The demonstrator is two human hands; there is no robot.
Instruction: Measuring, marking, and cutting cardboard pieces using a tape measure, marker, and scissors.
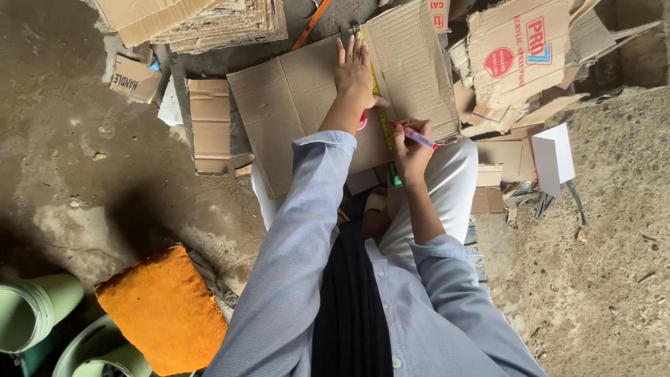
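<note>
Nearest the lens, blue shirt sleeves [307,265] over white trousers [447,188], both arms stretched out to a flattened cardboard sheet [300,105] lying across the lap. Pressed flat on that sheet near its far edge, left hand [354,70], fingers straight and together, palm down, gripping nothing, pinning a yellow tape measure [382,119] run lengthwise down the sheet's right half. Just beside the tape, at the sheet's near right corner, right hand [412,150], fingers curled tight around a pink and purple pen [417,136], tip touching the cardboard at the tape's edge. Small pink round thing [363,122] peeking out under the left wrist, too hidden to tell what. Left of the sheet on the bare ground, a narrow folded cardboard strip [211,126]; beyond it, a stack of flattened cardboard [209,21]. Right of the sheet, a heap of torn printed boxes [516,56] and a white card [555,157]. Well apart from the sheet, toward the near left, an orange cushion [164,307], and beside it pale green buckets [38,311] nested together, insides not visible.
</note>
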